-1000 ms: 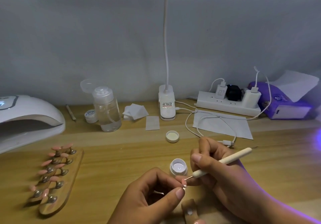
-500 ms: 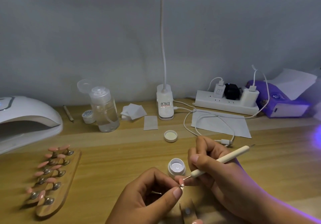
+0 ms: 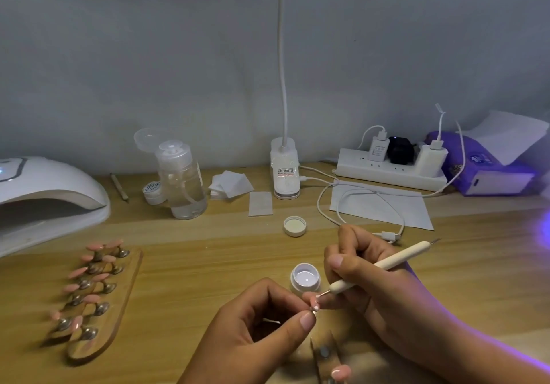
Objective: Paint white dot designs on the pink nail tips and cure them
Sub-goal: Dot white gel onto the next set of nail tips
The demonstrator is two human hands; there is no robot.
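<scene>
1. Left hand point(image 3: 253, 328): keep the pink nail tip point(image 3: 313, 304) pinched between thumb and fingertips, at 6 o'clock on the table point(image 3: 208, 264).
2. Right hand point(image 3: 366, 276): closed on the dotting tool point(image 3: 384, 264); touch its tip down lightly and lift straight off.
3. Reload from the open white gel pot point(image 3: 305, 278), just behind.
4. Remaining tips wait on the wooden holder point(image 3: 98, 294) at 9 o'clock; curing lamp point(image 3: 44, 196) stands at 10 o'clock.

Soft even light from above; purple glow point(image 3: 543, 228) at right edge of frame; soft shadows on bench point(image 3: 208, 258); slight blur, wide-angle bending at edges.
</scene>
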